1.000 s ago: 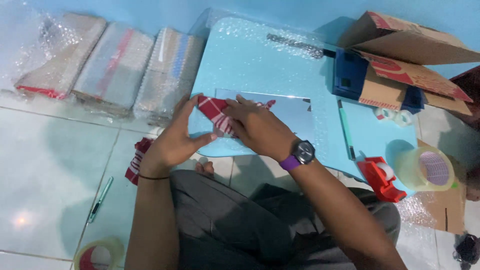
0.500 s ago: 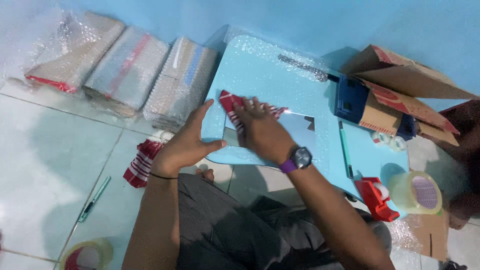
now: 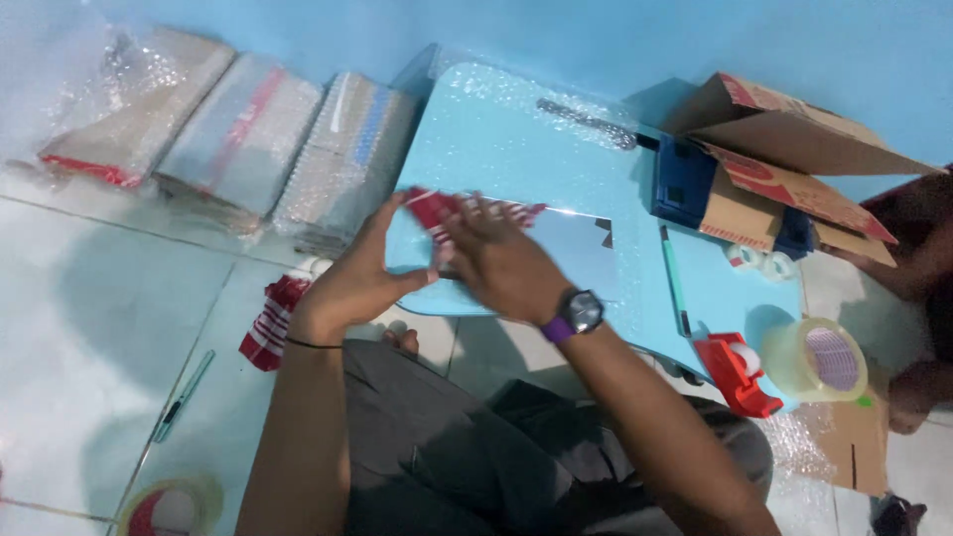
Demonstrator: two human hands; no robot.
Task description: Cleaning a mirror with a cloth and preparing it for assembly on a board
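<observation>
A red and white striped packet (image 3: 444, 211) lies on a shiny flat sheet (image 3: 574, 248) at the near edge of a low light blue table (image 3: 516, 149). My left hand (image 3: 359, 276) grips the packet's left end with thumb and fingers. My right hand (image 3: 496, 266), a watch with a purple strap on its wrist, presses flat on top of the packet and hides most of it. Bubble wrap covers the table top.
Three bubble-wrapped bundles (image 3: 248, 139) lean at the wall on the left. An open cardboard box (image 3: 784, 169) and a blue box stand at the right. A red tape dispenser (image 3: 735, 372), a clear tape roll (image 3: 822, 357), another striped packet (image 3: 270, 323), a pen (image 3: 184, 394) and a tape roll (image 3: 169, 506) lie around.
The view has shifted, so the table sits further right and lower. Both hands stay on the striped packet; my right hand has slid over it and now looks blurred.
</observation>
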